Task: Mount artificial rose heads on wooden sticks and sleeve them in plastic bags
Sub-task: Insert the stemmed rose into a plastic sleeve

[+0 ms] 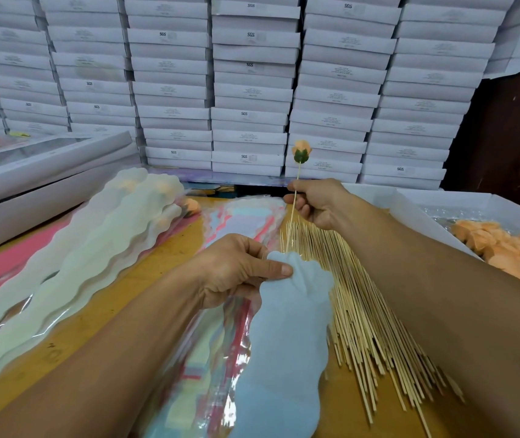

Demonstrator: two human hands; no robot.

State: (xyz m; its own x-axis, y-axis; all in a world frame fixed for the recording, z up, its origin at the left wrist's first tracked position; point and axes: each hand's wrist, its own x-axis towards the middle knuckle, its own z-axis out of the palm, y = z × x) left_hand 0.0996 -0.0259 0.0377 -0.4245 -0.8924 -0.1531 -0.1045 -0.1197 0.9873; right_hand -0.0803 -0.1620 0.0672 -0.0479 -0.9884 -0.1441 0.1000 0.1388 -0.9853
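The right hand (315,203) pinched a mounted peach rose stick (295,197); the left hand (239,270) gripped an unfilled pale-blue plastic sleeve (287,327); sleeving remained.

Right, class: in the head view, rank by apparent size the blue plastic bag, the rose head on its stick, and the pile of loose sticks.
1. Pile of loose sticks
2. Blue plastic bag, though it lies nearer the camera, so this order is unsure
3. Rose head, clearly smallest

This is a small packing workshop or stockroom: identical flat white boxes (252,90) (some marked SGS) are stacked like a wall behind a wooden table (170,248) heaped with wooden sticks (363,311), plastic bags (78,248) and loose rose heads (505,248).
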